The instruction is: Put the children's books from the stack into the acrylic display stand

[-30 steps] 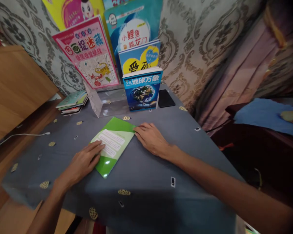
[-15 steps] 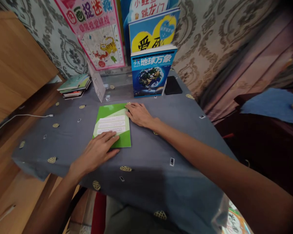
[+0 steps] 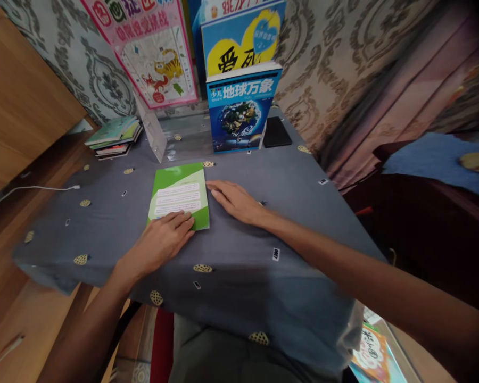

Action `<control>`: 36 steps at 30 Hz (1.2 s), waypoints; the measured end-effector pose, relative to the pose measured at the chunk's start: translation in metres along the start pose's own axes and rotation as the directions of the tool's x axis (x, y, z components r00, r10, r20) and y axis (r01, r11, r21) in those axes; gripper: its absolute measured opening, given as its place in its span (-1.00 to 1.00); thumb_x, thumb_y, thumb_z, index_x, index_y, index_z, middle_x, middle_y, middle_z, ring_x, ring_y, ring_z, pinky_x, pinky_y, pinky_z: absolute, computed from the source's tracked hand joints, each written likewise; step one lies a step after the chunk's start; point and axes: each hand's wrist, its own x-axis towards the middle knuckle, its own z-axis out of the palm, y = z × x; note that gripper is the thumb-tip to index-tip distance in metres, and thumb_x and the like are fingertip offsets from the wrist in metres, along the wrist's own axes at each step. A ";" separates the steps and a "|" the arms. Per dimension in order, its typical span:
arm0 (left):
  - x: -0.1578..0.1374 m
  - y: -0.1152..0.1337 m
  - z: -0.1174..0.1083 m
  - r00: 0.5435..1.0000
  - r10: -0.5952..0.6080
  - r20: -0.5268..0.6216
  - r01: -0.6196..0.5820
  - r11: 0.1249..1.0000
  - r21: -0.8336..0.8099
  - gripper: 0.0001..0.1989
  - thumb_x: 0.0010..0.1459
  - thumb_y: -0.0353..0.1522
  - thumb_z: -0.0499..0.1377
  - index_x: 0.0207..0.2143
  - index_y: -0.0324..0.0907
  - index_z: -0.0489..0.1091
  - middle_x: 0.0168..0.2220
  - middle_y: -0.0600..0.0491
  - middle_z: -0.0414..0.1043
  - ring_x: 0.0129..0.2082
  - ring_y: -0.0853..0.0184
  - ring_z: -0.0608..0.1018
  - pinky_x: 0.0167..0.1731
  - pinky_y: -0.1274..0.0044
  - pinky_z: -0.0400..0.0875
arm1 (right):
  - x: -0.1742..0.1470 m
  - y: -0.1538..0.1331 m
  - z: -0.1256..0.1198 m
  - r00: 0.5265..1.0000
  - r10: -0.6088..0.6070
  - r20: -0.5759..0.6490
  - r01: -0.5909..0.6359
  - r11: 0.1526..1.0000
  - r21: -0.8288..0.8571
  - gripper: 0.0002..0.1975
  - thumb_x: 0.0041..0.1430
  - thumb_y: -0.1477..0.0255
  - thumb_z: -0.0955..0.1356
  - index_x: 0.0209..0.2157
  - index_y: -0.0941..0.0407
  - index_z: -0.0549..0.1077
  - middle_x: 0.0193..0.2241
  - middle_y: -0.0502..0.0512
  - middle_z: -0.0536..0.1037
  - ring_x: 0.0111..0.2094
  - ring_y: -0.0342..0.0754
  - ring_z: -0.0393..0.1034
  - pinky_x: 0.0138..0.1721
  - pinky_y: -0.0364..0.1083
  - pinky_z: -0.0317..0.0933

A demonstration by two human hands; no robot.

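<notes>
A green book (image 3: 178,173) with white text strips lies closed on the cloth-covered table, its print upside down to me. My left hand (image 3: 165,234) rests over the book's lower edge, fingers stretched out and close together, hiding its near left corner. Just past the book's right edge, my right hand (image 3: 237,201) is open on its side. Its outstretched fingertips are at or very near that edge; contact is hard to tell.
Behind stand a blue book (image 3: 239,119) with a globe cover and a pink picture book (image 3: 154,58). A small book stack (image 3: 115,137) sits at back left, a black flat device (image 3: 277,132) at back right. A white cable (image 3: 43,188) crosses the left side.
My right hand has come off the book's upper right corner, moving nearer to me and beside the right edge. My left thumb has drawn in toward the fingers. The view has shifted slightly.
</notes>
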 end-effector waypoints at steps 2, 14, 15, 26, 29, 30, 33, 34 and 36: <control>0.001 -0.001 -0.003 1.000 0.010 0.001 -0.010 1.000 0.002 -0.68 0.41 -0.32 -0.02 0.04 -0.18 0.46 0.11 -0.09 0.50 0.11 0.15 0.54 0.11 0.24 0.46 | -0.006 -0.006 -0.002 0.999 0.036 -0.011 -0.035 0.998 0.048 -0.61 0.45 0.38 0.14 0.20 0.06 0.35 0.06 0.15 0.55 0.11 0.07 0.40 0.15 0.11 0.23; 0.003 -0.001 -0.010 0.999 0.010 0.031 -0.011 1.000 0.014 -0.63 0.42 -0.33 -0.09 0.04 -0.18 0.47 0.10 -0.10 0.51 0.04 0.15 0.57 0.00 0.27 0.52 | -0.018 -0.040 -0.008 0.997 -0.006 -0.075 0.030 0.949 0.315 -0.68 0.41 0.38 0.18 0.01 0.06 0.50 -0.25 0.00 0.66 -0.14 -0.04 0.54 -0.01 -0.06 0.31; 0.002 -0.001 -0.010 1.000 0.014 0.028 -0.014 1.000 0.013 -0.63 0.42 -0.33 -0.09 0.04 -0.18 0.47 0.09 -0.10 0.51 0.03 0.15 0.57 -0.01 0.27 0.53 | -0.019 -0.041 -0.009 0.997 -0.026 -0.067 0.047 0.941 0.336 -0.68 0.41 0.37 0.18 -0.02 0.06 0.52 -0.28 0.00 0.66 -0.19 -0.06 0.54 -0.05 -0.07 0.32; 0.001 -0.002 -0.001 0.990 0.073 -0.118 -0.069 0.997 0.043 -0.68 0.39 -0.28 0.00 -0.02 -0.19 0.49 0.01 -0.09 0.54 -0.06 0.16 0.59 -0.14 0.32 0.57 | -0.022 -0.034 -0.002 0.948 -0.315 0.052 0.301 0.935 0.186 -0.74 0.35 0.44 0.24 -0.32 0.17 0.53 -0.43 0.09 0.56 -0.36 -0.09 0.41 -0.28 -0.10 0.27; 0.000 -0.006 0.002 0.986 0.067 -0.155 -0.066 0.998 0.012 -0.69 0.39 -0.29 0.00 -0.04 -0.18 0.50 -0.02 -0.06 0.57 -0.08 0.18 0.60 -0.18 0.35 0.57 | -0.022 -0.035 -0.002 0.948 -0.316 0.036 0.305 0.934 0.187 -0.76 0.34 0.45 0.25 -0.32 0.16 0.54 -0.45 0.07 0.55 -0.38 -0.10 0.39 -0.29 -0.11 0.27; 0.000 -0.009 0.004 0.986 0.050 -0.161 -0.052 0.999 -0.009 -0.69 0.39 -0.30 -0.01 -0.04 -0.17 0.50 -0.03 -0.05 0.57 -0.07 0.19 0.60 -0.18 0.37 0.56 | -0.022 -0.035 -0.002 0.950 -0.312 0.032 0.301 0.935 0.187 -0.76 0.34 0.45 0.26 -0.33 0.16 0.54 -0.45 0.07 0.55 -0.39 -0.10 0.38 -0.30 -0.11 0.27; 0.002 -0.024 0.010 0.979 -0.113 -0.171 0.106 0.993 -0.053 -0.68 0.39 -0.30 -0.02 0.02 -0.14 0.47 0.05 -0.06 0.53 0.03 0.18 0.56 -0.10 0.37 0.53 | -0.022 -0.035 -0.002 0.953 -0.301 0.026 0.291 0.937 0.191 -0.75 0.34 0.46 0.26 -0.36 0.16 0.54 -0.48 0.06 0.53 -0.41 -0.11 0.38 -0.33 -0.12 0.25; 0.003 -0.031 0.012 0.963 -0.208 -0.169 0.203 0.978 -0.050 -0.66 0.38 -0.29 -0.01 0.06 -0.15 0.45 0.09 -0.10 0.49 0.07 0.14 0.53 -0.07 0.34 0.51 | -0.022 -0.035 -0.002 0.955 -0.296 0.028 0.285 0.939 0.192 -0.75 0.34 0.46 0.27 -0.36 0.16 0.54 -0.49 0.06 0.53 -0.41 -0.11 0.38 -0.34 -0.13 0.25; 0.006 -0.043 0.015 0.904 -0.402 -0.144 0.402 0.915 -0.027 -0.61 0.37 -0.26 0.00 0.12 -0.21 0.40 0.15 -0.19 0.42 0.11 0.04 0.49 -0.02 0.25 0.47 | -0.021 -0.035 -0.002 0.960 -0.279 0.036 0.268 0.946 0.185 -0.77 0.32 0.48 0.28 -0.36 0.16 0.55 -0.47 0.06 0.54 -0.41 -0.12 0.38 -0.33 -0.13 0.25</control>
